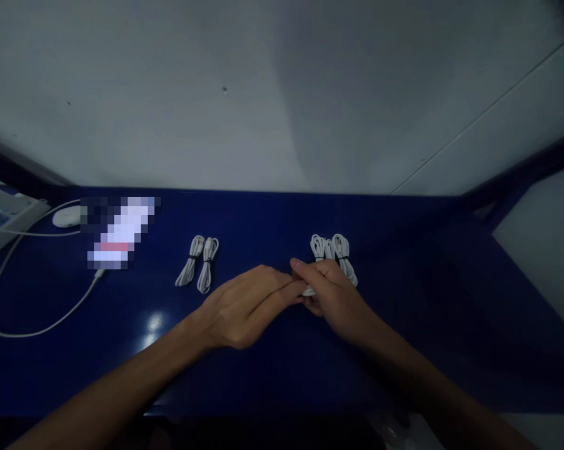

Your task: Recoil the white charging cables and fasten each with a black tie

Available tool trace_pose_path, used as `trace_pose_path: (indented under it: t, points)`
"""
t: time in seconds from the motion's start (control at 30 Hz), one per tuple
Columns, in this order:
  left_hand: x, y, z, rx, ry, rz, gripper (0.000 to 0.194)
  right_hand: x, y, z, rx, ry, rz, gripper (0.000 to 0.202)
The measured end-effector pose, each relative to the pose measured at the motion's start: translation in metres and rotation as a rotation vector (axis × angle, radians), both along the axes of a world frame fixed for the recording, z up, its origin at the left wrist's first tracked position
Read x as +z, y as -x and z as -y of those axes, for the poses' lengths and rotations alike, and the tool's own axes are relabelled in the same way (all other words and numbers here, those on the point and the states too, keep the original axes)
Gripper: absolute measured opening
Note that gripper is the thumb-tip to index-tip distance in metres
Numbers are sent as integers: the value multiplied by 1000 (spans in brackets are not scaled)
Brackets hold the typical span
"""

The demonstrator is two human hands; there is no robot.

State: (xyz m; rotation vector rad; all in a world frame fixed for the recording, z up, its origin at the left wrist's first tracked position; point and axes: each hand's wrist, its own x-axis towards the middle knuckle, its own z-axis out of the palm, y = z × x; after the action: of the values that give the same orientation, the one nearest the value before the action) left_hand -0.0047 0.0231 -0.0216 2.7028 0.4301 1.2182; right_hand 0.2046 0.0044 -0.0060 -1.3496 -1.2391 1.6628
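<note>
My left hand (249, 303) and my right hand (336, 300) meet over the middle of the blue table. Between their closed fingertips shows a small part of a white cable (309, 291); the rest of it is hidden by the fingers. Just beyond my right hand lie coiled white cables (345, 253) with black ties, partly covered by that hand. To the left, two more coiled white cables (192, 259) lie side by side on the table, each bound with a black tie around its middle.
The blue table (263, 219) runs up to a pale wall (192, 125). A blurred-out phone (122, 234) lies at the left, plugged into a white charging cord (52, 328). Beside it are a white mouse-like object (67, 217) and a white rack (14, 225).
</note>
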Motion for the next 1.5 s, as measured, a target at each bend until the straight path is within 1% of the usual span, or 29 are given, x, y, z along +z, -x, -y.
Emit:
trace_pose_path:
  t: [0.07, 0.13, 0.2, 0.27, 0.33, 0.37, 0.43, 0.5, 0.6, 0.73, 0.97, 1.2, 1.27, 1.5]
  points:
    - [-1, -1, 1, 24, -35, 3, 48, 1, 0, 0, 12, -47, 48, 65]
    - [0, -3, 2, 66, 2, 4, 45, 2, 2, 0, 12, -93, 68, 64]
    - [3, -5, 4, 106, 117, 36, 38, 4, 4, 1, -28, -174, 92, 57]
    - [6, -7, 5, 155, 255, 102, 29, 5, 7, 2, -96, -307, 163, 47]
    - [9, -9, 6, 201, 357, 157, 21, 4, 10, 3, -144, -441, 260, 43]
    - [9, -9, 6, 217, 386, 170, 19, 3, 11, 3, -156, -485, 299, 44]
    - [8, -10, 8, 227, 394, 172, 19, 1, 11, 4, -163, -519, 341, 48]
    - [6, -11, 9, 205, 332, 164, 24, -1, 12, 6, -178, -506, 349, 53]
    - [5, -13, 11, 156, 214, 156, 31, -3, 12, 7, -188, -429, 328, 58]
    - [5, -14, 11, 137, 166, 183, 37, 0, 11, 6, -164, -328, 274, 59]
    - [3, -11, 8, 127, 148, 128, 34, -1, 8, 4, -130, -319, 256, 60]
    - [2, -11, 6, 176, 54, 87, 27, -3, 10, 5, -132, -292, 256, 61]
    - [2, -12, 6, 171, 70, 100, 27, -2, 10, 5, -126, -297, 252, 60]
    - [6, -13, 11, 162, 207, 132, 27, -2, 8, 4, -126, -310, 254, 61]
